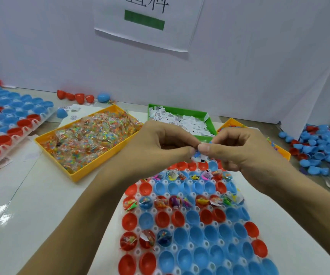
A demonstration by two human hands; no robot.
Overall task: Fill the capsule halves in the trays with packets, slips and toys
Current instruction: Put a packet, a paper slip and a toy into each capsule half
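Observation:
A white tray (245, 207) of red and blue capsule halves lies in front of me. Some halves hold packets, slips and toys, others hold nothing. My left hand (160, 143) and my right hand (237, 149) meet above the tray's far end. Together they pinch a white slip with a small blue toy (197, 155) between thumbs and fingers. An orange bin of candy packets (89, 138) sits to the left. A green bin of white slips (186, 120) stands behind my hands. Another orange bin (231, 124) peeks out behind my right hand.
A second tray of capsule halves (11, 124) lies at far left. Loose red and blue halves (319, 151) are heaped at right. Several closed capsules (80, 97) rest along the white back wall, which carries a paper sign (146, 22).

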